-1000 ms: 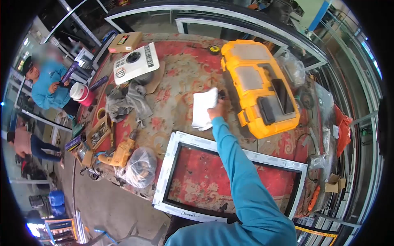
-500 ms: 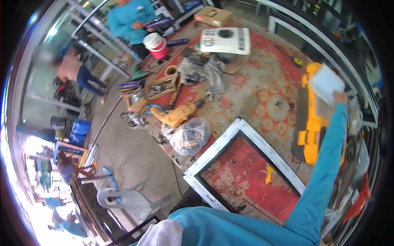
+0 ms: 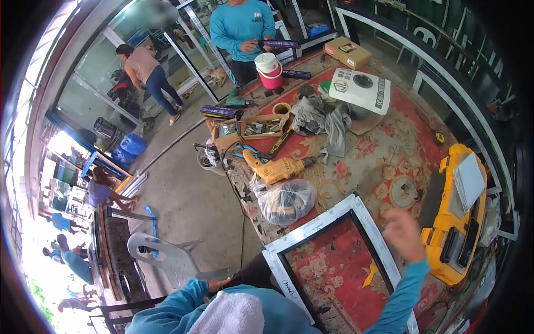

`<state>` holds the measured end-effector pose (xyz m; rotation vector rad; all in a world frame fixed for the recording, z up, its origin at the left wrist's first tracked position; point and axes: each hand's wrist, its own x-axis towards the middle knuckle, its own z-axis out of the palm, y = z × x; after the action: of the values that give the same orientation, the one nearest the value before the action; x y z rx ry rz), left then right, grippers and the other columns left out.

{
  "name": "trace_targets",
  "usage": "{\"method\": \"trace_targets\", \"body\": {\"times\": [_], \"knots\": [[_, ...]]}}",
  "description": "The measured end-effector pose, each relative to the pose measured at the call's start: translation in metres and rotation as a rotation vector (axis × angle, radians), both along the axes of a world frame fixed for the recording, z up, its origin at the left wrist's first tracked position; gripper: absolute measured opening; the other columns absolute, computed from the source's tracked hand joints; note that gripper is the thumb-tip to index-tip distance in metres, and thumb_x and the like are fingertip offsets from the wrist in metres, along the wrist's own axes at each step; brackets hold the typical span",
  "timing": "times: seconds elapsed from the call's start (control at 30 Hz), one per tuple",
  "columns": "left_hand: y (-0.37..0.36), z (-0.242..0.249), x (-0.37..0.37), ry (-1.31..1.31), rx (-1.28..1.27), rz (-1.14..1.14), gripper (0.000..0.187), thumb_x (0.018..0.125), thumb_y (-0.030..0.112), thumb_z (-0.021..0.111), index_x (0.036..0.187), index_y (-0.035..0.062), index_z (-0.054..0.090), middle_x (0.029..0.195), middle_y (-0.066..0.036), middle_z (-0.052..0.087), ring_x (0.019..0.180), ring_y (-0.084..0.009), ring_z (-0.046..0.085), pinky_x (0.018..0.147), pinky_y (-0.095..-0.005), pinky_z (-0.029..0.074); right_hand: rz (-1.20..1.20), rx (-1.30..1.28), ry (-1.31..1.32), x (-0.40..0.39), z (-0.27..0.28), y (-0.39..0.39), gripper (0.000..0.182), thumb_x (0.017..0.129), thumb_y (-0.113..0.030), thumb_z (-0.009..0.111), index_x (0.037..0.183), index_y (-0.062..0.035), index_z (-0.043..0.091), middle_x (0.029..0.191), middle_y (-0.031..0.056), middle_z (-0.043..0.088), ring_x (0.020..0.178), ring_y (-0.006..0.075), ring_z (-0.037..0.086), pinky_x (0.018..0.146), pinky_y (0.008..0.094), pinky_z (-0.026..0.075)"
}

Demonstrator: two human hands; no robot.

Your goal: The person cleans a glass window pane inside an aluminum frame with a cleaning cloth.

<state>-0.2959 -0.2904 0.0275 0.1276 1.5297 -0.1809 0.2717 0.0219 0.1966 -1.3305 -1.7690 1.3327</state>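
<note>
My right hand (image 3: 404, 235) is above the right side of a white-and-black window frame (image 3: 320, 225), left of a yellow tool case (image 3: 453, 222). Motion smears its fingers, and nothing shows in them. On the case lies a white pad of paper (image 3: 469, 181), apart from the hand. My left hand (image 3: 217, 285) rests low by my dark-clad leg, its visible fingers stretched out and holding nothing. Inside the frame's opening, a small yellow scraper-like tool (image 3: 370, 274) lies on the red patterned table covering (image 3: 345, 250).
A yellow power drill (image 3: 278, 168), a plastic-bagged item (image 3: 286, 201), grey rags (image 3: 322, 119) and a box of small parts (image 3: 262, 127) lie on the table. Beyond the pink-and-white jug (image 3: 269, 71), a person (image 3: 242, 33) holds a purple package. A grey plastic chair (image 3: 167, 256) stands left.
My right hand has left the white pad and moved back toward the frame. The pad now lies on the yellow case. My left hand has come into view as the camera turned.
</note>
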Motion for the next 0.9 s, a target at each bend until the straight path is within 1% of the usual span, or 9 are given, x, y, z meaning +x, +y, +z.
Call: {"method": "trace_targets", "body": {"times": [0.1,0.17,0.3,0.33,0.43,0.53,0.6,0.8,0.9], "knots": [[0.021,0.011,-0.016,-0.05,-0.05,-0.004,0.075,0.088,0.066,0.046,0.139,0.0102,0.045,0.138,-0.011,0.049,0.119,-0.023,0.052,0.105,-0.0364,0.038,0.368,-0.427,0.042,-0.061,-0.065,-0.059,0.055,0.082,-0.023,0.073,0.127,-0.0001,0.051,0.116,0.0134,0.06,0.094,0.0164,0.061,0.076,0.0295,0.051],[0.08,0.014,-0.02,0.062,-0.087,-0.642,0.081,0.08,0.076,0.047,0.119,0.0072,0.062,0.112,-0.013,0.065,0.102,-0.0262,0.061,0.085,-0.044,0.05,0.521,-0.523,-0.035,-0.092,-0.102,-0.102,0.058,0.083,-0.028,0.073,0.128,0.0011,0.05,0.116,0.0155,0.06,0.098,0.0185,0.061,0.08,0.0323,0.051],[0.201,0.011,-0.014,0.121,0.952,-0.434,0.06,0.089,0.051,0.058,0.126,0.004,0.056,0.117,-0.015,0.063,0.106,-0.0262,0.061,0.091,-0.0391,0.048,0.354,-0.66,-0.053,-0.154,-0.111,-0.165,0.058,0.085,-0.03,0.071,0.127,0.0033,0.049,0.112,0.0171,0.061,0.099,0.0199,0.06,0.083,0.0334,0.051],[0.234,0.011,-0.012,0.264,1.173,-0.563,0.051,0.085,0.039,0.064,0.12,0.0026,0.057,0.112,-0.021,0.061,0.104,-0.038,0.058,0.092,-0.044,0.046,0.229,-0.657,0.018,-0.173,-0.112,-0.171,0.056,0.086,-0.028,0.07,0.127,0.0041,0.05,0.109,0.0168,0.062,0.099,0.0202,0.06,0.083,0.033,0.051],[0.329,0.011,-0.012,0.369,1.647,-0.688,0.052,0.072,0.024,0.072,0.118,0.0059,0.056,0.117,-0.018,0.054,0.112,-0.0377,0.049,0.098,-0.0443,0.04,-0.064,-0.77,0.294,-0.254,-0.099,-0.153,0.058,0.087,-0.022,0.069,0.131,0.0042,0.042,0.119,0.018,0.055,0.098,0.022,0.06,0.079,0.0326,0.053],[0.396,0.011,-0.005,0.407,1.728,-0.772,0.058,0.07,0.022,0.072,0.122,0.0052,0.053,0.124,-0.018,0.049,0.119,-0.0388,0.043,0.102,-0.047,0.035,-0.517,-0.717,0.403,-0.34,-0.101,-0.105,0.074,0.086,-0.02,0.069,0.143,-0.0005,0.025,0.137,0.0203,0.038,0.115,0.0295,0.054,0.093,0.0414,0.048],[0.427,-0.002,0.004,0.336,1.864,-0.87,0.068,0.07,0.027,0.073,0.128,0.0038,0.047,0.125,-0.019,0.048,0.12,-0.0388,0.043,0.101,-0.0477,0.037,-0.522,0.073,-0.332,-0.377,-0.128,-0.071,0.093,0.077,-0.031,0.077,0.145,-0.001,0.021,0.144,0.0276,0.027,0.129,0.0401,0.038,0.102,0.0524,0.037],[0.469,-0.005,0.04,0.467,1.364,-1.194,0.093,0.064,0.049,0.076,0.137,0.0054,0.037,0.129,-0.018,0.05,0.122,-0.0348,0.047,0.101,-0.0542,0.036,-0.485,-0.171,-0.749,-0.405,-0.159,0.011,0.109,0.066,-0.043,0.081,0.149,-0.0115,0.018,0.148,0.0315,0.015,0.131,0.0534,0.027,0.104,0.0583,0.031],[0.491,0.008,0.036,0.314,1.203,-1.198,0.096,0.058,0.053,0.076,0.135,0.0084,0.039,0.127,-0.018,0.055,0.116,-0.0342,0.054,0.097,-0.0521,0.04,-0.515,0.017,-0.65,-0.37,-0.195,0.025,0.086,0.07,-0.027,0.074,0.143,-0.0106,0.032,0.14,0.0286,0.034,0.123,0.0425,0.043,0.101,0.0515,0.038]]}}
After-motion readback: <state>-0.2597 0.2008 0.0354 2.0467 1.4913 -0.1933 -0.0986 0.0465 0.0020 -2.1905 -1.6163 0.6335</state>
